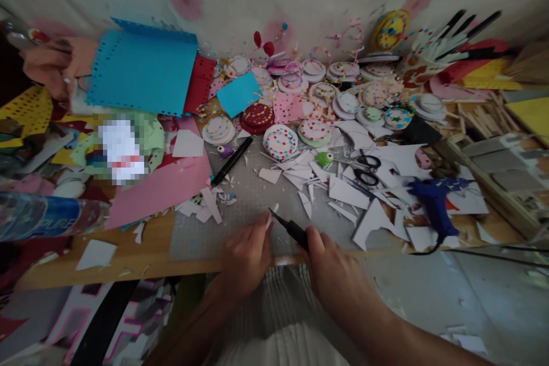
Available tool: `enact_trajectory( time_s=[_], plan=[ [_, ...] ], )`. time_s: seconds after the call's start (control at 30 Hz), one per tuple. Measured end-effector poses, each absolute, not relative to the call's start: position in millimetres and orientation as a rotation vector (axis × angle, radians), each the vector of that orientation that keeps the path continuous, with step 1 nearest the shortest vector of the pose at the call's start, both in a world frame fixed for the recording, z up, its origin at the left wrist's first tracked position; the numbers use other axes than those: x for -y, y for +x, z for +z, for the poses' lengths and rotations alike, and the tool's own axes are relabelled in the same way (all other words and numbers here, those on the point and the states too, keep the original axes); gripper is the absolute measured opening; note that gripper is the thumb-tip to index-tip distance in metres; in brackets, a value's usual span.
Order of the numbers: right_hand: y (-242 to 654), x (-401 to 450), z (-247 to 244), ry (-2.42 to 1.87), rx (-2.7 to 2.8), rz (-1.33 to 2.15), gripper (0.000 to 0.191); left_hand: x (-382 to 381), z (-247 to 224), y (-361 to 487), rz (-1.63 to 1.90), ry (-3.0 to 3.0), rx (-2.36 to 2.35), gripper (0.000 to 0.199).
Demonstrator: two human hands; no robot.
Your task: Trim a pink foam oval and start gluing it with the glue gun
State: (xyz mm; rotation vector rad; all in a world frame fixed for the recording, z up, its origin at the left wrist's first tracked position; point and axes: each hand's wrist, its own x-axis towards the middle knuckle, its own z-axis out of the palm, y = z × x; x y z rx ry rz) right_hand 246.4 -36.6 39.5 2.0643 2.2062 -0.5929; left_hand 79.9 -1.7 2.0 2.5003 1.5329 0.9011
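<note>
My right hand (pixel 334 263) is closed around the black handle of a craft knife (pixel 294 231), its thin blade pointing up and left. Close by on the left, my left hand (pixel 246 251) pinches a small white scrap (pixel 269 220), mostly hidden by the fingers. The knife tip lies right beside that scrap; whether they touch I cannot tell. Both hands are at the front edge of a grey cutting mat (pixel 244 197). Beyond them are loose white offcuts (pixel 295 168) and a black pen (pixel 233 161).
Decorated round pieces (pixel 280 142) crowd the back. Black scissors (pixel 366 167) and a blue glue gun (pixel 435 200) with a cord lie to the right. On the left are a plastic bottle (pixel 51 217), pink sheet (pixel 167 191) and blue sheet (pixel 143 71). A cup of tools (pixel 420 68) stands back right.
</note>
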Motion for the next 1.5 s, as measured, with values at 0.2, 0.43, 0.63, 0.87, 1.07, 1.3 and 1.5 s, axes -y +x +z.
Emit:
enact_trajectory(
  time_s=[0.2,0.43,0.63,0.87,1.07,1.3,1.5],
  plan=[
    [259.7,27.8,47.3,2.059,-2.321,-0.989,0.011,-1.6,1.1,84.6,0.862,2.343,-1.656,0.022],
    [268.9,42.8,53.9,2.173,-2.293,-1.129,0.027,-3.2,4.7,83.7,0.832,2.307,-1.665,0.025],
    [285.5,52.9,68.4,2.315,-2.407,-1.145,0.024,-12.6,4.7,76.9,0.764,2.295,-1.892,0.038],
    [273.0,36.7,52.6,2.009,-2.598,-1.171,0.048,-5.4,5.7,78.1,0.805,2.441,-1.595,0.025],
    [263.4,41.7,43.5,2.011,-2.645,-0.997,0.050,-5.2,5.0,76.2,0.862,2.456,-1.624,0.029],
    [264.6,42.4,35.6,2.100,-2.640,-0.760,0.050,-7.7,8.3,77.2,0.844,2.499,-1.546,0.023],
    [268.4,37.4,31.8,2.151,-2.621,-0.679,0.050,-9.2,9.1,77.5,0.822,2.476,-1.510,0.020]
  ],
)
